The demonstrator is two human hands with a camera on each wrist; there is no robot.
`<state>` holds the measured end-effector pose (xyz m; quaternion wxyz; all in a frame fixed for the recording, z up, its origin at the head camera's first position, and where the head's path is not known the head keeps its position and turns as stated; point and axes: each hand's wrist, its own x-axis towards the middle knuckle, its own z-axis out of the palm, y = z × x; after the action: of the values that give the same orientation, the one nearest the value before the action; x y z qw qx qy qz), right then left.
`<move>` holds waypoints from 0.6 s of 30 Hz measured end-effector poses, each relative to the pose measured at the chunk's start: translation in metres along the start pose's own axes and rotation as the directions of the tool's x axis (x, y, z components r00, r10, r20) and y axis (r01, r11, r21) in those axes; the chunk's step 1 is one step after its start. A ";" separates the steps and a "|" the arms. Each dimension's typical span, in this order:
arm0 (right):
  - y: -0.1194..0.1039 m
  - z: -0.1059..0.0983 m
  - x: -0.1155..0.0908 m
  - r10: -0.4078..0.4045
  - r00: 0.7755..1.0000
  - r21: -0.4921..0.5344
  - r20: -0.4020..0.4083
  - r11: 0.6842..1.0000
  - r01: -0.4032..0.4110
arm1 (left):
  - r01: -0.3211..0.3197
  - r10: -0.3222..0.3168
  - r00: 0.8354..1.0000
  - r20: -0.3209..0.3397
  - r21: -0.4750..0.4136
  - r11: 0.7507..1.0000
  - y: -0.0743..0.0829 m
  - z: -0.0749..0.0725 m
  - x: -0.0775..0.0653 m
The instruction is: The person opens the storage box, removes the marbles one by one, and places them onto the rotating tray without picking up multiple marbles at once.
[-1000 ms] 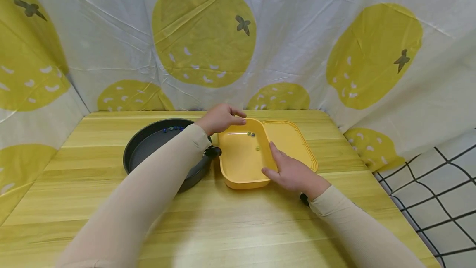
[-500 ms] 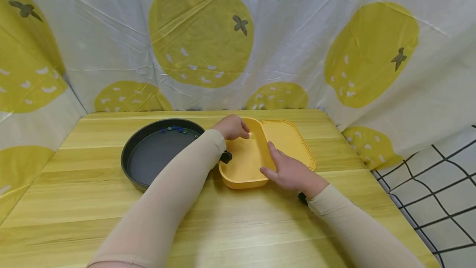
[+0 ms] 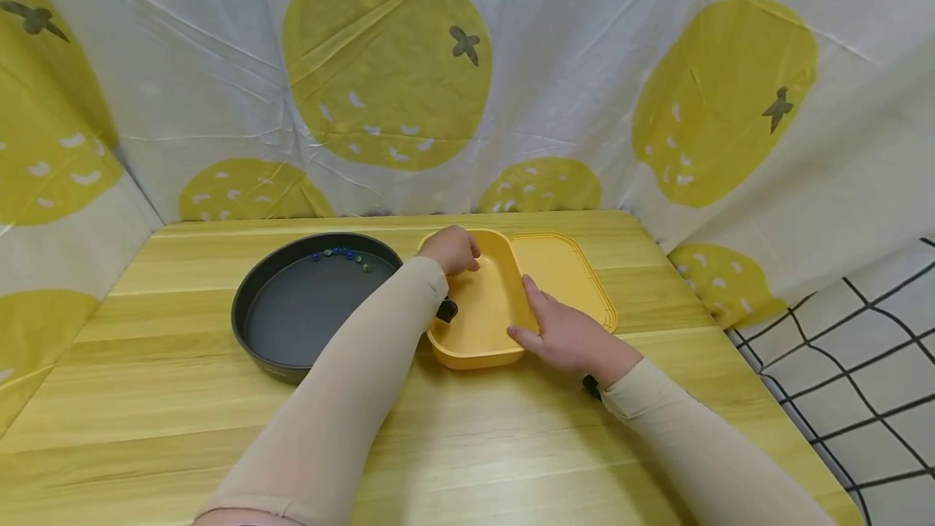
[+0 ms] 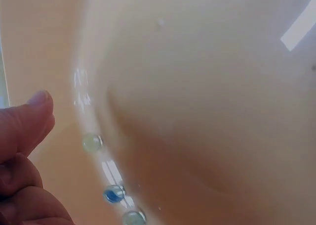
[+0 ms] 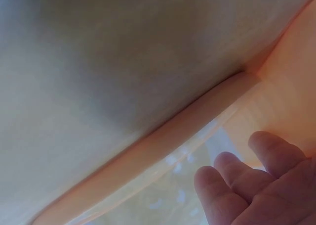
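Observation:
My left hand [image 3: 451, 250] reaches over the left rim into a deep yellow plastic box [image 3: 478, 361]. Its fingers are curled, and in the left wrist view the thumb lies against the forefinger with nothing showing between them. Three glass marbles lie along the box's inner edge beside that hand: a pale green marble [image 4: 92, 143], a blue one [image 4: 114, 194] and a greenish one [image 4: 134, 217]. My right hand [image 3: 566, 333] rests at the box's right side, thumb at the front right corner, forefinger stretched along the wall. In the right wrist view, its other fingers [image 5: 227, 180] are extended.
A round dark pan [image 3: 292, 307] stands left of the box, with several blue and green marbles [image 3: 348, 254] at its far inner edge. A flat yellow lid [image 3: 566, 266] lies right of the box. Behind the wooden table [image 3: 467, 445] hangs a white cloth [image 3: 555, 63] with yellow fruit prints.
My left hand has come from above the far left rim down into the box, its outstretched fingers now curled. The right hand has stayed at the box's side.

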<state>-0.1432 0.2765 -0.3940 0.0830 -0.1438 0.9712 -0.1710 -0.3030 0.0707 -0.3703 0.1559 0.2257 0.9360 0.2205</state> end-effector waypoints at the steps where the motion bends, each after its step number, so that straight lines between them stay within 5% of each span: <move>1: 0.000 0.000 0.000 -0.001 1.000 0.000 -0.001 1.000 0.001 | 0.001 -0.001 1.000 -0.005 0.004 1.000 0.000 0.001 0.001; 18: -0.002 -0.002 -0.001 0.006 1.000 0.012 0.011 1.000 -0.006 | -0.002 0.004 1.000 0.009 -0.160 0.987 -0.004 0.000 0.005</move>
<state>-0.1423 0.2756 -0.3910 0.0895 -0.1413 0.9702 -0.1756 -0.3082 0.0700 -0.3730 0.1776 0.2149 0.9143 0.2940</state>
